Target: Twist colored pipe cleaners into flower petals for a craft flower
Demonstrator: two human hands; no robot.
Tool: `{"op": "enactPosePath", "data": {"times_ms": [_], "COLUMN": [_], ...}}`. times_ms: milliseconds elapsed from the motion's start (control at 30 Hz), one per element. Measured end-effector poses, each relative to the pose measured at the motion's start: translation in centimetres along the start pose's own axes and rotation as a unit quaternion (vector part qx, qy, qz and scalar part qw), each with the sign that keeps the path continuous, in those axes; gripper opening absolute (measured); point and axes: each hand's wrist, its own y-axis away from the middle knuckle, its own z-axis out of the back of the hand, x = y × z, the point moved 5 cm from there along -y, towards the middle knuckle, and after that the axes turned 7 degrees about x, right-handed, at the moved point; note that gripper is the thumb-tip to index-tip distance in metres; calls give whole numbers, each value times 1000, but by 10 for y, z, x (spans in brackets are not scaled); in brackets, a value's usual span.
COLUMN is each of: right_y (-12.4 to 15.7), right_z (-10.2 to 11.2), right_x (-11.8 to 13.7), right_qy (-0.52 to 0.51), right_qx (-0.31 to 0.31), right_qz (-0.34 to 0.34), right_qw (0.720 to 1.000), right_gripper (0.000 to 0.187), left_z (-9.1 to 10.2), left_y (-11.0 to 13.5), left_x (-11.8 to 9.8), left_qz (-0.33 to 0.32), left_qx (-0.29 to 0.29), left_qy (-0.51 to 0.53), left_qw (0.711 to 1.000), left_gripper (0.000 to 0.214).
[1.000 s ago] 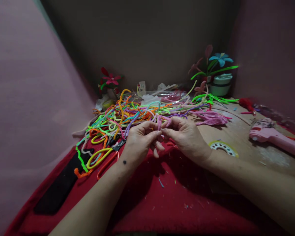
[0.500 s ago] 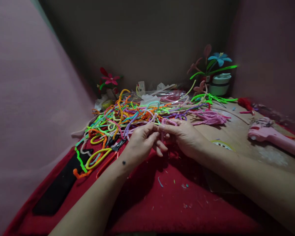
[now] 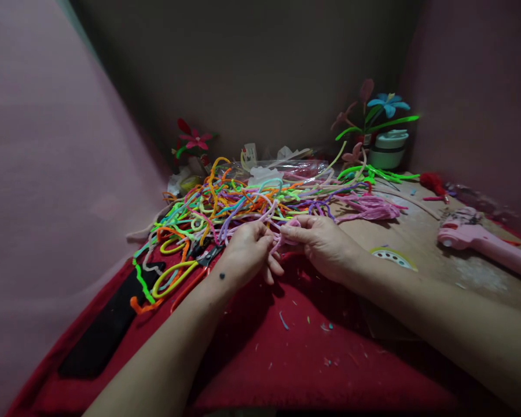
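Note:
Between my two hands is a looped pink pipe cleaner, held above the red cloth. My left hand pinches one part of it, with the lower fingers partly spread. My right hand grips the loops between thumb and forefinger. Just behind the hands lies a tangled heap of many-coloured pipe cleaners. Scissors with a yellow and a red handle rest beside my left wrist, partly hidden by that arm.
A black flat object lies at the left. On the cardboard at right are a pink-handled tool and a yellow-rimmed tape roll. Pipe-cleaner flowers and a pale green pot stand at the back. Small clippings dot the red cloth.
My hands have drawn slightly apart and lower, the left one moving a little left. More of the pink loops now shows between them. The things around them have not moved.

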Motion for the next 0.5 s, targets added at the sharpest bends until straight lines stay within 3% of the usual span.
{"op": "enactPosePath", "data": {"times_ms": [200, 333, 433, 500], "right_y": [-1, -3, -4, -3], "right_z": [5, 7, 10, 13], "right_x": [-1, -2, 0, 2], "right_qy": [-10, -6, 19, 51], "right_qx": [-8, -22, -49, -69], "right_qz": [-14, -28, -26, -22], "right_qw": [1000, 999, 998, 996], "right_gripper": [22, 24, 24, 22], "left_z": [3, 17, 24, 27], "left_y": [-2, -2, -1, 2], "left_x": [3, 4, -2, -12], "left_qz": [9, 2, -27, -78], "left_qx": [24, -13, -15, -37], "left_qy": [-65, -156, -233, -299], "left_qw": [998, 988, 972, 950], "left_gripper": [4, 7, 9, 10]}}
